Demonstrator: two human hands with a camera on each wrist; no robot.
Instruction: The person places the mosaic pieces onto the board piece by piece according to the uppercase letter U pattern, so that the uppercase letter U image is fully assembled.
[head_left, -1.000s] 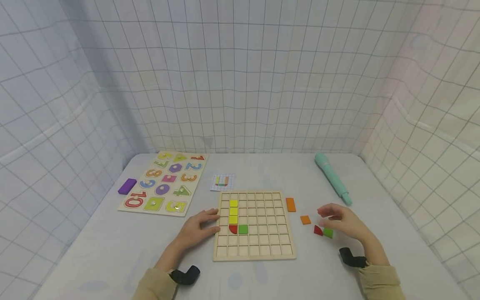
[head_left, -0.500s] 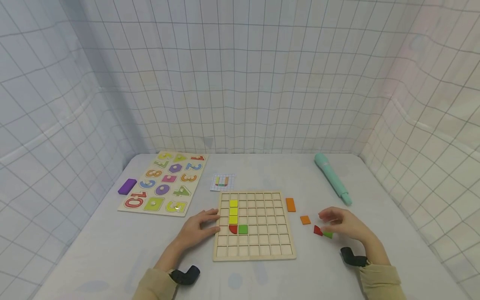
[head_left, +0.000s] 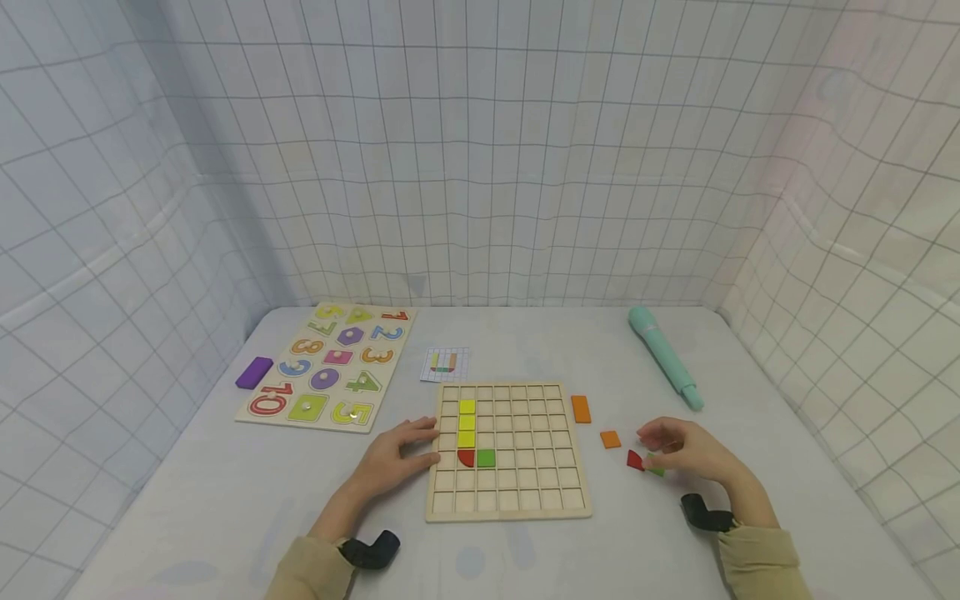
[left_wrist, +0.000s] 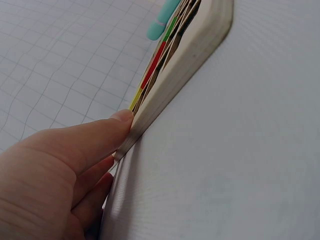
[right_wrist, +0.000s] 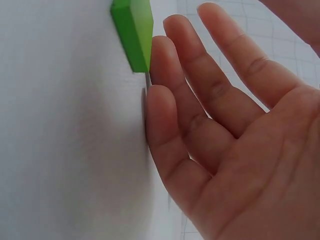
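Note:
A wooden grid board (head_left: pixel 528 492) lies mid-table in the head view. In its cells sit several yellow squares (head_left: pixel 467 422), a red quarter-round tile (head_left: pixel 467 457) and a green square (head_left: pixel 486 458). My left hand (head_left: pixel 391 460) rests its thumb and fingertips against the board's left edge; the left wrist view shows the thumb on that edge. To the right of the board, my right hand (head_left: pixel 690 448) has its thumb over a loose green tile (right_wrist: pixel 132 35), which it partly hides, with its other fingers loosely bent. Another red quarter-round tile (head_left: pixel 635 460) lies just beside the thumb.
An orange square (head_left: pixel 611 439) and an orange rectangle (head_left: pixel 581 409) lie between board and right hand. Behind the board is a pattern card (head_left: pixel 445 365). A number puzzle (head_left: pixel 337 371) and a purple block (head_left: pixel 255 372) are at left, a teal umbrella (head_left: pixel 667 358) at back right.
My right hand has lowered slightly, and its thumb has come down over the loose green tile, covering more of it. The left hand and board have stayed put.

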